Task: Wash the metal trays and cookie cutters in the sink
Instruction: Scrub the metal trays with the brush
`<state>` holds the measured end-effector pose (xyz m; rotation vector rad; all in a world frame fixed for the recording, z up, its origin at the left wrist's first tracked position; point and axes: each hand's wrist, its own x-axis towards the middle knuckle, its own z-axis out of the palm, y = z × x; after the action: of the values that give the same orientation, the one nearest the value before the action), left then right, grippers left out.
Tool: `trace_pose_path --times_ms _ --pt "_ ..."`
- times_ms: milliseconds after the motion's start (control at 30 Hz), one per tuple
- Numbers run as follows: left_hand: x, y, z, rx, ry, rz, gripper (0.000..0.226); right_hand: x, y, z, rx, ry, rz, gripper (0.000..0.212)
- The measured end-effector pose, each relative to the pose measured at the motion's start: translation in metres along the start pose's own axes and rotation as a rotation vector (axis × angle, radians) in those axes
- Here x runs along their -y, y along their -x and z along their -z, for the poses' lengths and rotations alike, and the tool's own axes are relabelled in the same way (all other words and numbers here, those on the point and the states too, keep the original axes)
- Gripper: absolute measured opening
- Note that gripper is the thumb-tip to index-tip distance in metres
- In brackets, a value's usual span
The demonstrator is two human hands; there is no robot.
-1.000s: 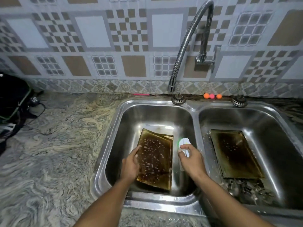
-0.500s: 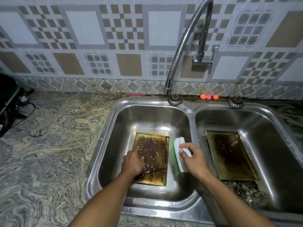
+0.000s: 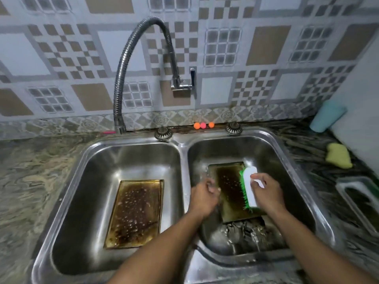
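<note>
Two stained trays are laid flat in the sink [image 3: 183,146], one being scrubbed.
The left tray [image 3: 135,214] is left untouched. The right tray [image 3: 229,193] is seemingly steadied by the blurred left hand [image 3: 203,196], grip indiscernible. The brush [image 3: 249,187] is gripped by the right hand [image 3: 266,193] for scrubbing, and cookie cutters [image 3: 244,232] are heaped nearer.

The sink [image 3: 182,144] is brushed steel with a soft shine. The left tray [image 3: 135,214] and right tray [image 3: 229,191] are metal, dull and crusted brown-black. The brush [image 3: 251,187] has a smooth white plastic back and green bristles. The worktop [image 3: 30,181] is polished veined stone, and the tap [image 3: 123,64] is ribbed metal.
</note>
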<state>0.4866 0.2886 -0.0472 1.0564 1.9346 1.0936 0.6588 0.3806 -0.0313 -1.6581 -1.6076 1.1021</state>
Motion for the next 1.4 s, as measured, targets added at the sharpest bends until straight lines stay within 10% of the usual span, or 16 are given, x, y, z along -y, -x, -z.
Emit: trace_pose_path --times_ms 533,1400 --pt "0.059 -0.027 -0.116 -0.003 -0.129 0.403 0.066 -0.100 -0.039 0.046 0.236 0.018 -0.051 0.015" --pt "-0.049 0.010 -0.084 -0.343 -0.126 -0.110 0.067 -0.028 -0.065 0.133 0.038 -0.050 0.213 0.019"
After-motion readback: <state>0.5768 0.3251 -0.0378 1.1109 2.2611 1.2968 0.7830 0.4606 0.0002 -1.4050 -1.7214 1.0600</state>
